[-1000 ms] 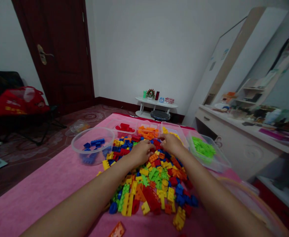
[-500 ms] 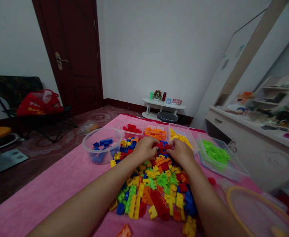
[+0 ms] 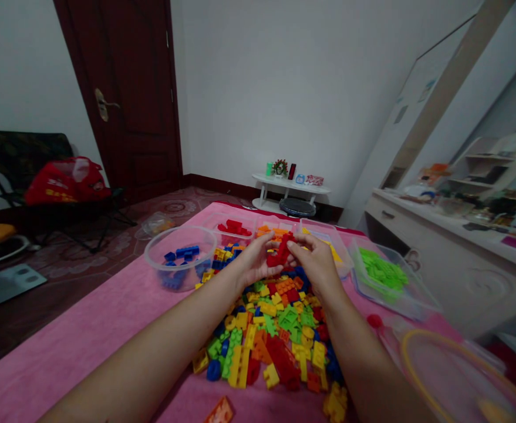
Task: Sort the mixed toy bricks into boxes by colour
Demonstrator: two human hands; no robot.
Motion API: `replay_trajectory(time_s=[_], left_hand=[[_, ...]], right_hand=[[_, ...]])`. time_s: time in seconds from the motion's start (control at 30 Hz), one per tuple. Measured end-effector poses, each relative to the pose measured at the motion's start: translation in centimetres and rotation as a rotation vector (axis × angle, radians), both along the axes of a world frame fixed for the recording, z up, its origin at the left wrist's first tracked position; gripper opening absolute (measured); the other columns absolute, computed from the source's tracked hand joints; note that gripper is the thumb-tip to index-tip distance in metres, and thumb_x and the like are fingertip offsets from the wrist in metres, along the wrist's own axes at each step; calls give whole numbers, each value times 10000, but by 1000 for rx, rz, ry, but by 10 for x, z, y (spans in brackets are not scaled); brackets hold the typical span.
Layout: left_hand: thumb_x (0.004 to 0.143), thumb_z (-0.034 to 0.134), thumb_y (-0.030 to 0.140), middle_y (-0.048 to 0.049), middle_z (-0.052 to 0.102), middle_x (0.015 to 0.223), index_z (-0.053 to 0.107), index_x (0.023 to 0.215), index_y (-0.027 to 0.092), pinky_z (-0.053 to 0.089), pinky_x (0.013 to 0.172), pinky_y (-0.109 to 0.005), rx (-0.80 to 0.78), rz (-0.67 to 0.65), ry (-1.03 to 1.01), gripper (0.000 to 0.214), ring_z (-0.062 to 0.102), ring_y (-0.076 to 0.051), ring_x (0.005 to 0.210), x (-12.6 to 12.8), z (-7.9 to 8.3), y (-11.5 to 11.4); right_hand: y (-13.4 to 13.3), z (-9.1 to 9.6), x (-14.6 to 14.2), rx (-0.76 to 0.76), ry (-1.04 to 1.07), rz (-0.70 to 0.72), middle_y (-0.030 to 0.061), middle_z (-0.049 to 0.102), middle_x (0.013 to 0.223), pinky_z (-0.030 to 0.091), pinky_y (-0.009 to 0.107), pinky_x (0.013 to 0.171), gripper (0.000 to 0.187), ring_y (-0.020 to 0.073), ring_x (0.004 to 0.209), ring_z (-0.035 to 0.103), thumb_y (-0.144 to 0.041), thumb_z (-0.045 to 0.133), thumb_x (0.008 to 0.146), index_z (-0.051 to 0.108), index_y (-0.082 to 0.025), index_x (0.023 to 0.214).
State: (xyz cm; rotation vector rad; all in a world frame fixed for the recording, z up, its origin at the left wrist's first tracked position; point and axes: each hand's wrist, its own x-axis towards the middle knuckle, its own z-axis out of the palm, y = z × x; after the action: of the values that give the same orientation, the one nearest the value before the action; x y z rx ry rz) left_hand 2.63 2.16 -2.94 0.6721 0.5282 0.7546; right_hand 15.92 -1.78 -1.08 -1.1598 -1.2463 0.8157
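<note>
Left hand (image 3: 252,265) and right hand (image 3: 316,267) pinch red bricks (image 3: 279,251) above the pile (image 3: 275,335), so a firm, square grip looks wise.

White walls (image 3: 249,88), dark red door (image 3: 130,100), patterned floor (image 3: 86,258), white dresser (image 3: 438,252), small white table (image 3: 290,189)
</note>
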Motion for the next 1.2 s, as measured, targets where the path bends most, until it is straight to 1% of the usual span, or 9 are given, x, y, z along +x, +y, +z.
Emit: replay_trajectory(time_s=[0.17, 0.37, 0.47, 0.57, 0.7, 0.83, 0.93, 1.03, 1.2], left_hand=[[827, 463, 444, -59, 616, 677, 524, 905, 146, 462, 402, -175, -23, 26, 46, 314, 615, -134, 534, -1, -1, 0], [818, 441, 456, -18, 584, 603, 564, 882, 151, 400, 342, -152, -31, 92, 75, 335, 586, -117, 474, -3, -3, 4], [820, 428, 437, -24, 601, 617, 580, 889, 152, 386, 331, -154, -10, 85, 99, 331, 590, -123, 476, -2, -3, 4], [821, 420, 441, -33, 620, 639, 592, 910, 147, 344, 303, -143, 18, 91, 159, 352, 583, -119, 458, -1, -3, 3], [818, 420, 457, -53, 647, 725, 602, 953, 145, 299, 290, -124, 55, 183, 226, 387, 574, -103, 458, 0, -4, 5], [819, 418, 465, -73, 644, 803, 603, 957, 146, 393, 366, -147, 77, 256, 145, 394, 584, -105, 528, -6, -6, 10], [840, 385, 448, -71, 619, 773, 580, 925, 146, 494, 513, -226, 2, 340, 34, 369, 592, -126, 599, -15, -3, 17], [855, 330, 456, -55, 578, 728, 539, 862, 156, 515, 630, -303, -85, 521, -47, 365, 581, -145, 645, -25, 9, 30], [836, 349, 488, -1, 463, 652, 435, 736, 189, 477, 653, -322, -85, 839, 36, 327, 511, -137, 601, -35, 32, 71]], right_hand=[[-1, 1, -1, -6, 2, 5, 13, 640, 664, 502, 229, 482, 251, 106, 503, 583, -237, 654, 642, 643, -153, 877], [5, -4, 7, 25, -119, -73, 54, 668, 853, 450, 215, 429, 279, 92, 490, 563, -282, 656, 652, 660, -163, 905], [9, -11, 10, 1, -182, -29, 74, 661, 965, 453, 229, 432, 377, 95, 490, 571, -291, 658, 653, 642, -176, 1012], [12, -16, 13, 6, -194, 7, 65, 676, 898, 468, 244, 454, 376, 102, 485, 568, -274, 662, 640, 652, -177, 1003], [14, -16, 22, 6, -289, -69, 31, 663, 696, 444, 232, 449, 228, 105, 458, 547, -256, 616, 653, 683, -154, 846], [15, -11, 29, -24, -327, -88, 16, 630, 603, 410, 217, 424, 195, 107, 444, 532, -256, 598, 644, 680, -139, 778], [14, -7, 28, -16, -309, -94, 25, 640, 635, 423, 223, 430, 207, 107, 443, 537, -272, 592, 649, 679, -137, 779], [11, -4, 25, 1, -313, -80, 39, 662, 688, 443, 230, 450, 240, 109, 450, 556, -289, 578, 665, 681, -138, 819], [7, 2, 26, 23, -320, -57, 46, 667, 685, 426, 217, 450, 268, 109, 460, 561, -306, 566, 683, 678, -128, 849]])
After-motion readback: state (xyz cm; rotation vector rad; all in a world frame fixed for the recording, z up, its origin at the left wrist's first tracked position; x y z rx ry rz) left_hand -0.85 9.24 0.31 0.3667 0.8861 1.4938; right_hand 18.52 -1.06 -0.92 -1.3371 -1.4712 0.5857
